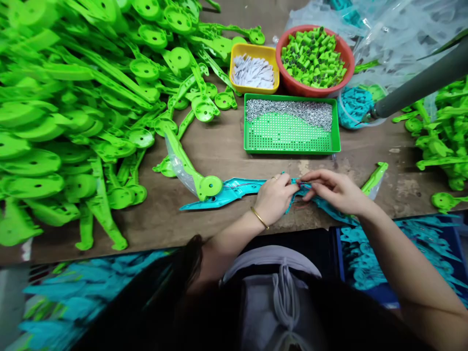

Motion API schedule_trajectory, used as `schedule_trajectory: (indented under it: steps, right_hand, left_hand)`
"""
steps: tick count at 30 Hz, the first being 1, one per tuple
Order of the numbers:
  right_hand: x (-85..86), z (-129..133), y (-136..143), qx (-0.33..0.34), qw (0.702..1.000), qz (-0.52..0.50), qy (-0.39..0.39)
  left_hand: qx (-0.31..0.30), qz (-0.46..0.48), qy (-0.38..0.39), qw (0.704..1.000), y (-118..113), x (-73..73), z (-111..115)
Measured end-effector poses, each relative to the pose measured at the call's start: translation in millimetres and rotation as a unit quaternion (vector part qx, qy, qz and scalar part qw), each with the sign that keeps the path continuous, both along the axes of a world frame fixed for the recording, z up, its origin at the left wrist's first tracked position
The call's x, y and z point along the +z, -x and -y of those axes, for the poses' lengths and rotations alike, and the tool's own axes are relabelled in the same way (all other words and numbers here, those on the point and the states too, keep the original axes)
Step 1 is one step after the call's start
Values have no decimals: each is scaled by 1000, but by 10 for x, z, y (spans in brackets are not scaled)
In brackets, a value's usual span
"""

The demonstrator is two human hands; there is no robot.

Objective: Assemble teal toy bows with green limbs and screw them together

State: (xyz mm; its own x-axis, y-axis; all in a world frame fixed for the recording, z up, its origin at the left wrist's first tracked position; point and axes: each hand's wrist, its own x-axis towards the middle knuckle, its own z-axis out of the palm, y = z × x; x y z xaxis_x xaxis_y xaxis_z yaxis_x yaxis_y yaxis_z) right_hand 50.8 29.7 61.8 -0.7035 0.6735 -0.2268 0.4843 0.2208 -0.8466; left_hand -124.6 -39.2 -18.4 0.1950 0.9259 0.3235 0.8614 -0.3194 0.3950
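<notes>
A long teal plastic shell (pixel 243 185) lies across the table's front edge, its hollow side up, with a thin wire along its inside. At its left end a lime-green plastic arm (pixel 185 161) with a round disc overlaps it. My left hand (pixel 275 195), wearing a gold bangle, is closed around the middle of the shell. Just to the right, my right hand (pixel 333 189) has its thumb and fingers pinched together at the shell; what lies between the fingertips is too small to tell. Thin reddish wire strands show below the fingers. Another green piece (pixel 375 179) sticks out beyond my right wrist.
A big heap of green arms (pixel 73 112) covers the left side. Behind my hands stand a green tray (pixel 292 150) of screws, a yellow bin (pixel 254 90) of white pieces and a red bowl (pixel 314 91) of green pieces. A grey pole (pixel 420 80) slants in from the right.
</notes>
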Motion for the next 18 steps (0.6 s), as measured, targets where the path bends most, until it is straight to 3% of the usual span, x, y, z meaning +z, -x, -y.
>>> schedule_trajectory:
  steps: [4,7,10,12,14,16,18]
  right_hand:
    - [82,-88,-29,31,996,2,80]
    - [77,-146,-30,-6,978,-41,206]
    - [29,-152,-13,-59,970,-46,232]
    - [-5,-128,6,-76,980,-27,183]
    - [-35,-94,28,-72,994,-12,81]
    - [-60,-63,44,-42,996,2,-85]
    - [-87,-41,52,-5,963,17,-269]
  left_hand:
    - [-8,12,6,1000,6,5,2]
    - [-12,12,10,1000,3,12,4]
    - [-11,5,11,1000,-2,17,6]
    - [-9,4,11,1000,-4,22,5]
    - [-5,1,12,1000,-4,30,6]
    - [-5,-5,12,1000,-2,37,8]
    - [-5,-9,7,1000,-2,37,10]
